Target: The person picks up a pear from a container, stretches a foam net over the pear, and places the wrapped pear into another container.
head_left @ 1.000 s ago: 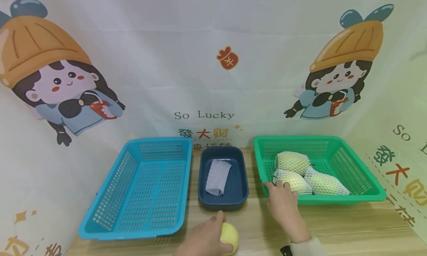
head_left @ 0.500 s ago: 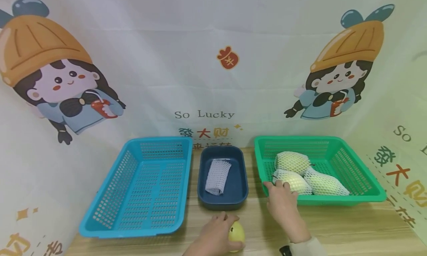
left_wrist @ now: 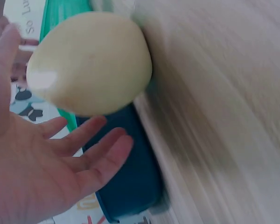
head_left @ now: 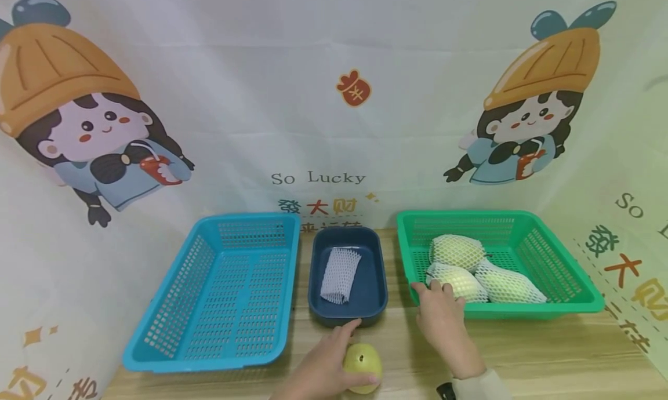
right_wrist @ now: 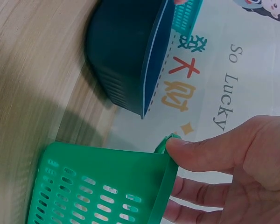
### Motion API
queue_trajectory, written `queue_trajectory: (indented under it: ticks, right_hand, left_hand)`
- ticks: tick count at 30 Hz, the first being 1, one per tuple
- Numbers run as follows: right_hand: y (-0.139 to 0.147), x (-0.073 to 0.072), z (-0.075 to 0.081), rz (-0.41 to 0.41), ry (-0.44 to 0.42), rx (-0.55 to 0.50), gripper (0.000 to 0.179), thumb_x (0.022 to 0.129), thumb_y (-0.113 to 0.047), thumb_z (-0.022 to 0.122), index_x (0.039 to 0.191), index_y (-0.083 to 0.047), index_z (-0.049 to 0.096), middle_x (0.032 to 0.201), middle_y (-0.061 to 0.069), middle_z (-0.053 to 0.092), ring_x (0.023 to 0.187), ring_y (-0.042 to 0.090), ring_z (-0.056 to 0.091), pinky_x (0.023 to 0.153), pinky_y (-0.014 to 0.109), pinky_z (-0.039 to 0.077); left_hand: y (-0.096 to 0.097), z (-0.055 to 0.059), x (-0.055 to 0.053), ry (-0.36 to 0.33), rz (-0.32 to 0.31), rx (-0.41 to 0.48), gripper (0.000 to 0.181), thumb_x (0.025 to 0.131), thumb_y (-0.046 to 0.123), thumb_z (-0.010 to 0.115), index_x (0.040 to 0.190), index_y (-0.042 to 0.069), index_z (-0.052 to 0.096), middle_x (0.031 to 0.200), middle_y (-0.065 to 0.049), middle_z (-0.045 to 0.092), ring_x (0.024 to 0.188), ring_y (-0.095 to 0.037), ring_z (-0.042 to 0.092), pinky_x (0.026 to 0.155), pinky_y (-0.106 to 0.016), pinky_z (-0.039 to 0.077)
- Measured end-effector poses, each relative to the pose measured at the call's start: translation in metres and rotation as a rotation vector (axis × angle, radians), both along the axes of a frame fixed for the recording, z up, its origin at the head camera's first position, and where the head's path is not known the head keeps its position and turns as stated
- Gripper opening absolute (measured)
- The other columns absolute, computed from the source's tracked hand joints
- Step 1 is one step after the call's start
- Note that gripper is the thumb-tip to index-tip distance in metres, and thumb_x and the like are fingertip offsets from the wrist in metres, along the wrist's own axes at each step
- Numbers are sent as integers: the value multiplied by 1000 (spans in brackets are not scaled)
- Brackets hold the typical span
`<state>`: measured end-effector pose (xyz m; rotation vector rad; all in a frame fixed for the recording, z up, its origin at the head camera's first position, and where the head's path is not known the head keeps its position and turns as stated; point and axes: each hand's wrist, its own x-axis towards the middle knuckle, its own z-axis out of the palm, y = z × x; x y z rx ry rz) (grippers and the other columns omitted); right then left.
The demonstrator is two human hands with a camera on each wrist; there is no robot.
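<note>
A pale yellow pear is on the table in front of the dark blue bin in the head view, its stem end showing. My left hand is at its left side, thumb across its lower front. The left wrist view has the fingers spread and loosely bent, their tips right by the pear. My right hand grips the green basket at its near left corner. In the right wrist view the thumb presses the rim, and the other fingers go behind the wall.
Several foam-netted pears lie in the green basket. A white foam net sleeve lies in the dark blue bin. To the left stands a blue basket. Behind everything hangs a printed white cloth.
My left hand and the pear shifted right, then the hand came back left with its fingers loosened. The pear has turned, stem end toward the head camera. My right hand has kept its place.
</note>
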<state>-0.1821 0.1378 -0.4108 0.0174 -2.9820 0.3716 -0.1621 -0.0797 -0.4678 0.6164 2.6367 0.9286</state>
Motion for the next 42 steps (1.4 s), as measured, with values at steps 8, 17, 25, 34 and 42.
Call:
queue_trajectory:
  ticks: [8,17,25,34,42]
  right_hand:
    - [-1,1,0,4,-7,2,44,75,-2,70,119,-7,61,101,21,58,89,35,50,67,52,42]
    - [1,1,1,9,4,13,45,75,-2,70,119,-7,61,100,21,59,85,33,50,65,50,42]
    - [3,1,2,23,3,14,44,75,-3,70,118,-8,62,95,18,60,80,30,50,62,47,42]
    - [6,-4,8,43,-55,18,43,75,-6,69,118,-9,60,100,20,60,84,33,53,61,46,43]
    - [-10,-14,16,101,5,-64,31,84,-18,67,110,-2,63,109,21,53,95,37,46,74,46,43]
  left_hand:
    - [-18,12,4,205,67,102,66,89,56,49,137,12,39,131,-7,50,122,-28,46,96,-50,42]
    - [-18,15,-3,546,129,-82,36,87,16,62,122,12,55,119,-3,57,111,-20,53,91,-38,48]
    - [-9,-9,-23,814,137,-169,21,78,12,72,99,13,67,92,0,63,86,-17,57,77,-30,50]
    - [-3,-15,-37,869,179,-208,8,77,20,72,85,21,69,75,4,58,70,-14,51,64,-29,43]
    - [0,-17,-43,862,150,-259,7,77,21,70,81,23,65,72,5,55,70,-16,53,60,-27,35]
